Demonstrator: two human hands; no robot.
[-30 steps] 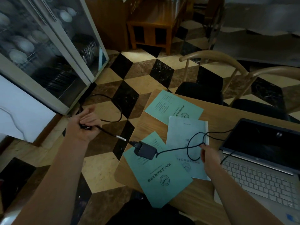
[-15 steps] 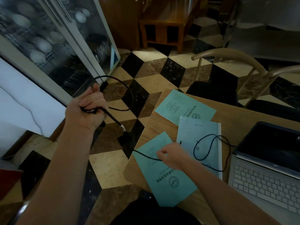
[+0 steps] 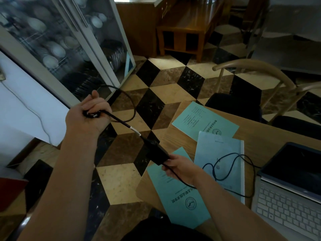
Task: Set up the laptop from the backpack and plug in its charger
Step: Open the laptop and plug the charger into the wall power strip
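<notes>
An open laptop [image 3: 291, 193] with a dark screen sits at the right edge of the wooden table [image 3: 257, 134]. My right hand [image 3: 180, 168] grips the black charger brick [image 3: 157, 153], lifted just past the table's left edge. Its thin cable [image 3: 232, 164] loops over the booklets toward the laptop. My left hand [image 3: 88, 115], out over the floor, grips the thicker mains cord [image 3: 121, 120] near its plug end, and a loop of cord hangs beyond it. No backpack is in view.
Three pale green and blue booklets [image 3: 205, 120] lie on the table's left part. Wooden chairs [image 3: 257, 73] stand behind the table. A glass-door cabinet of dishes [image 3: 66, 46] and a white wall are at the left, with a checkered tile floor between.
My right hand left the thin cable, reached left and lifted the charger brick off the booklet. My left hand rose with the mains cord. The view shifted left.
</notes>
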